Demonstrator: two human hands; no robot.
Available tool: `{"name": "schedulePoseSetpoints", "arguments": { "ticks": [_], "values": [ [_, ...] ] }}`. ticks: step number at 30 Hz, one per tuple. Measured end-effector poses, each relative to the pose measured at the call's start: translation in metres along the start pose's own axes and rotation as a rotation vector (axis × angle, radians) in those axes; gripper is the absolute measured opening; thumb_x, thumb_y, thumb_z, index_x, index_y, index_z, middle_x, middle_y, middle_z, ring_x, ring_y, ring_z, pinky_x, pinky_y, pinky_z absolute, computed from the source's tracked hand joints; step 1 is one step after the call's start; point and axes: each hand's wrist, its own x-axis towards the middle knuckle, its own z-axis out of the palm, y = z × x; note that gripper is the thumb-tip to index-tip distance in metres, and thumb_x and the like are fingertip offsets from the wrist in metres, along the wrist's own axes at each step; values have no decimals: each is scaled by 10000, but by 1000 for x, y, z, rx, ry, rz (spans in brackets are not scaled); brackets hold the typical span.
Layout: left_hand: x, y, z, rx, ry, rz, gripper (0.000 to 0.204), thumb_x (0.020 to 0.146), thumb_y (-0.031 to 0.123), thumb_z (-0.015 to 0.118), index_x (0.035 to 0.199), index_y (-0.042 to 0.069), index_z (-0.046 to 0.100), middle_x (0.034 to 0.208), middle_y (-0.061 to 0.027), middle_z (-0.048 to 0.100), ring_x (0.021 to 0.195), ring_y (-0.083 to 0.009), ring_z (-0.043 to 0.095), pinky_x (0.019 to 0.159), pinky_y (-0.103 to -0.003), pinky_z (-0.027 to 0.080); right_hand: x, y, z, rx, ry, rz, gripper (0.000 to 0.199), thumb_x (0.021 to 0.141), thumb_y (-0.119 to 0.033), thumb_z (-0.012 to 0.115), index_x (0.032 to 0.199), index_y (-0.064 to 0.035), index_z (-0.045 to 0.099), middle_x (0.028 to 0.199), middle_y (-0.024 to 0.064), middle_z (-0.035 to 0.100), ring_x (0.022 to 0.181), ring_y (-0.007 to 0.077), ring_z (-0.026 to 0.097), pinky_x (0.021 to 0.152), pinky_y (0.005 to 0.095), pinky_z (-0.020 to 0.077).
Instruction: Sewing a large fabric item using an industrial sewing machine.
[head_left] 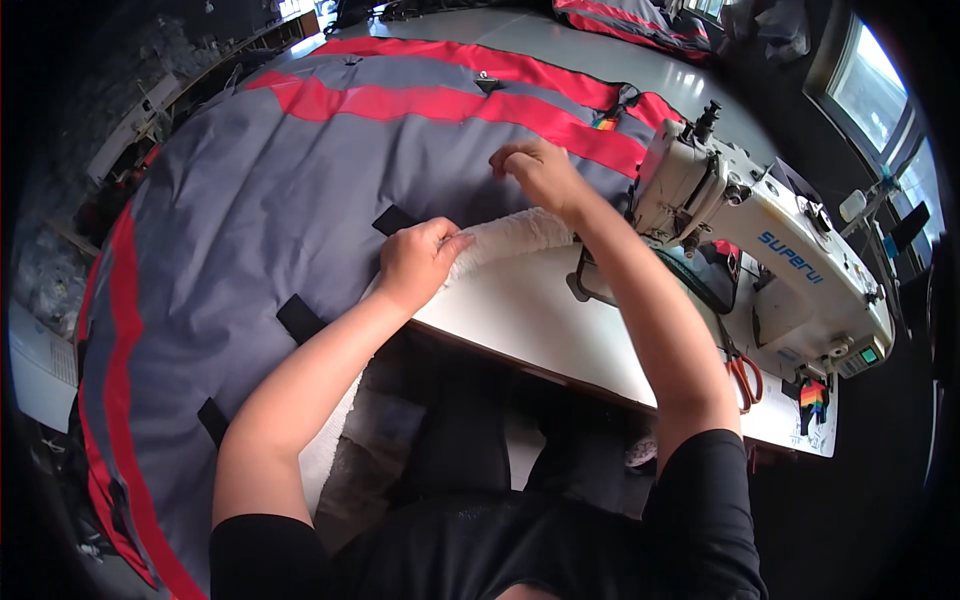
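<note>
The grey fabric cover [240, 200] looks smooth and matt, the white fleece edging [515, 234] fluffy, the sewing machine [765, 215] glossy painted metal.

bare hands [418, 262] [545, 178]: 2, centre | black tabs [394, 220] [300, 318] [213, 421]: 3, left of centre | sewing machine [785, 245]: 1, right | orange-handled scissors [734, 360]: 1 pair, lower right

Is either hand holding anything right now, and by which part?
The left hand holds the white fleecy strip partway along its length, left of the sewing machine. Whether the curled right hand, above the grey fabric, pinches anything cannot be told.
</note>
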Motion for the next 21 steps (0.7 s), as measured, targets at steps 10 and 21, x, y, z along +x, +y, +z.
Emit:
{"name": "schedulePoseSetpoints", "arguments": {
  "ticks": [10,21],
  "values": [
    [4,-3,1,-13,-38,-89,272,914,315,658,870,47,674,704,-135,663,651,-319,650,592,-402,483,-42,20,-16,-134,-334,-102,336,811,-175,690,1122,-49,699,1017,138,720,937,238,687,854,344,512],
    [15,10,-6,111,-293,53,550,829,491,702,1233,126,623,1067,-157,690,1012,-327,656,826,-387,514,-43,38,-3,-158,-87,-58,239,855,-222,668,1017,-52,712,920,167,704,856,312,685,778,374,518]
  ]
}}
